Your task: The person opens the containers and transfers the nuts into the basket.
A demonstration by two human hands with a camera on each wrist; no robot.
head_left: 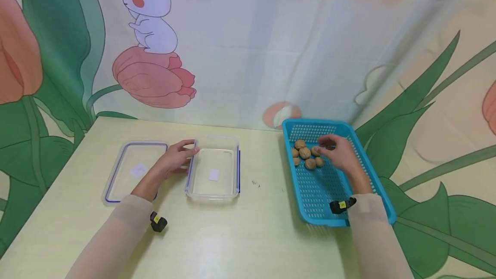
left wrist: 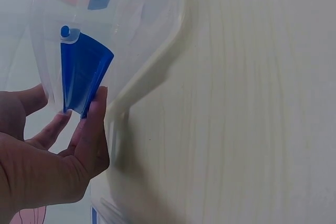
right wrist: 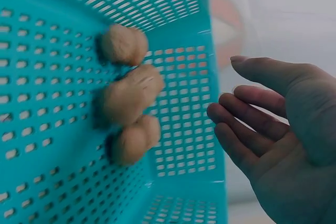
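My left hand (head_left: 176, 158) grips the left side of a clear plastic food container (head_left: 212, 197), which stands lidless on the table. In the left wrist view the thumb is at the rim and the fingers are around a hanging blue latch (left wrist: 84, 72). Over a blue perforated basket (head_left: 317, 188), my right hand (head_left: 336, 152) hovers with relaxed fingers and nothing in them. Several walnuts (head_left: 305, 153) lie grouped at the basket's far left, just beside its fingertips. The right wrist view shows those walnuts (right wrist: 128, 98) apart from the hand.
The container's lid (head_left: 131, 184), with a blue seal, lies flat on the table (head_left: 255, 231) left of the container. A printed cloth (head_left: 248, 55) hangs right behind the table. The basket's raised walls surround the walnuts.
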